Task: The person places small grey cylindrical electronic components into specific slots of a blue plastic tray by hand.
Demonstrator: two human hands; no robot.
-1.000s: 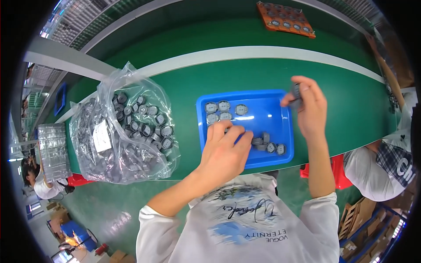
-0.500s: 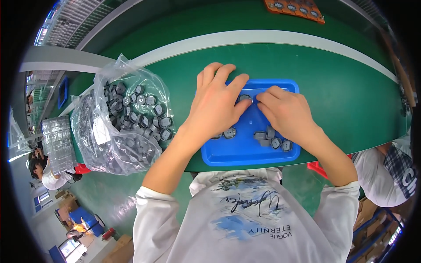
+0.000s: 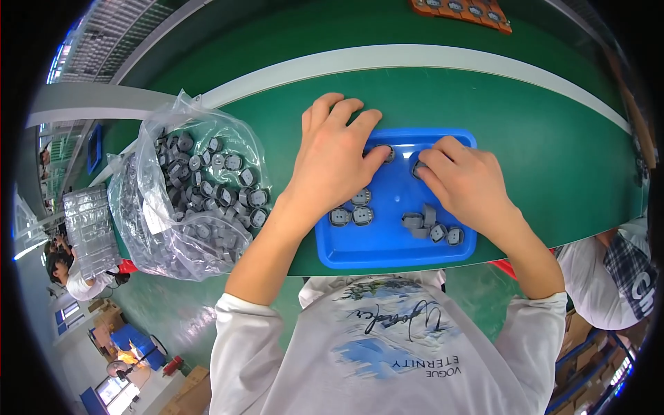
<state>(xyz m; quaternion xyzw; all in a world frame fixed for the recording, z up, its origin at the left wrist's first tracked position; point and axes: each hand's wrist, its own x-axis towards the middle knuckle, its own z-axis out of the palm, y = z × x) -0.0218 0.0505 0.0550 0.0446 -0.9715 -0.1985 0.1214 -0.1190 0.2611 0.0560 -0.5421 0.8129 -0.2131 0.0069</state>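
A shallow blue tray holds several small grey round plastic parts. My left hand is over its far left corner, fingers spread and thumb apart from them. The thumb tip is against a grey part near the far wall. Inside the right half of the tray, my right hand pinches another grey part, partly hidden by the fingers. Three grey parts sit at the tray's left side, faces up. A loose cluster of grey parts lies at the near right, some on their sides.
Left of the tray stands an open clear plastic bag filled with similar grey parts. Beyond it is a stack of clear plastic trays. An orange fixture lies at the far side of the green table. Another person's sleeve shows at right.
My hands have moved apart; the left shifted left, the right slightly right with a grey part in its fingers. More of the parts at the tray's left now show.
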